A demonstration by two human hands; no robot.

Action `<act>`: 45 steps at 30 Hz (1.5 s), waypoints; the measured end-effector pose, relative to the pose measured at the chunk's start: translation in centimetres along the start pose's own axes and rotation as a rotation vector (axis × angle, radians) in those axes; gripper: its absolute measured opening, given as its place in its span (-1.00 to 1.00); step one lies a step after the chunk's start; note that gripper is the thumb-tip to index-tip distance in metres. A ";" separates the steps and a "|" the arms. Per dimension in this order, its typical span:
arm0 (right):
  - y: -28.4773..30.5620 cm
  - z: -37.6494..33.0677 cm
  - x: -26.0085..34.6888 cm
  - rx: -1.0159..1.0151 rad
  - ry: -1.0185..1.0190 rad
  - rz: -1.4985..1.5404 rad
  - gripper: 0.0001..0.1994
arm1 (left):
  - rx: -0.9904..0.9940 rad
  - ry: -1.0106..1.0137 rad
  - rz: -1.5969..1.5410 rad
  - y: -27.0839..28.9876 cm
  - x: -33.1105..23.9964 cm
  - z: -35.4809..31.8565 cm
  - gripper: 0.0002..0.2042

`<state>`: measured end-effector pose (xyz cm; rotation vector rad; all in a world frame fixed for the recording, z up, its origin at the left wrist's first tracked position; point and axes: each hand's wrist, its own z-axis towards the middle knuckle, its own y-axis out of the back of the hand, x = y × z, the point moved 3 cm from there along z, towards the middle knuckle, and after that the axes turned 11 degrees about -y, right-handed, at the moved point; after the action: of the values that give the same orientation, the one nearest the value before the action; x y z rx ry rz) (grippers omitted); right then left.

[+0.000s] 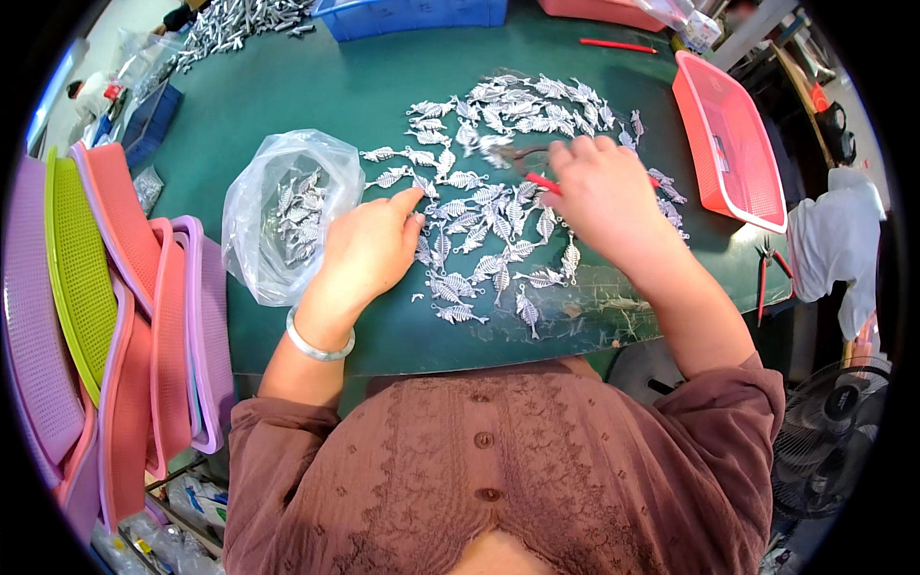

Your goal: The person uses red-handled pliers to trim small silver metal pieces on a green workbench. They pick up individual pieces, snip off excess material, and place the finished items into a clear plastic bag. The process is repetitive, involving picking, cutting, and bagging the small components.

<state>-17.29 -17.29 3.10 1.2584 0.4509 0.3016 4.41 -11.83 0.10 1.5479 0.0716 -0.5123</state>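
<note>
Many silvery fish-skeleton charms lie scattered over the green tabletop. My left hand is low over their left side, index finger stretched out and thumb apart, with the fingertip at one charm. Nothing shows gripped in it. My right hand is wrapped round the red handles of a pair of pliers. Their dark jaws point left among the charms, beside a blurred one; whether they grip it I cannot tell. A clear plastic bag with more charms inside stands open beside my left hand.
A pink basket stands at the right, near another red-handled pair of pliers. At the back are a blue bin, a pile of grey metal pieces and a red pen. Stacked colored baskets flank the left edge.
</note>
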 end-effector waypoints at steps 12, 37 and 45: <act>0.5 0.5 0.4 0.088 0.128 0.093 -0.65 | -0.017 -0.026 -0.060 -0.2 0.5 -0.6 -0.71; -1.2 7.8 2.0 0.175 0.014 0.027 -0.62 | -0.050 0.036 -0.087 0.5 1.0 -1.0 -0.71; 0.9 7.1 0.9 0.144 0.069 -0.014 -0.73 | -0.062 -0.002 -0.079 0.3 0.9 -1.3 -0.72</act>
<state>-13.00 -22.58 5.53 1.3876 0.5483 0.3057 5.65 -10.87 0.02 1.4883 0.1470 -0.5690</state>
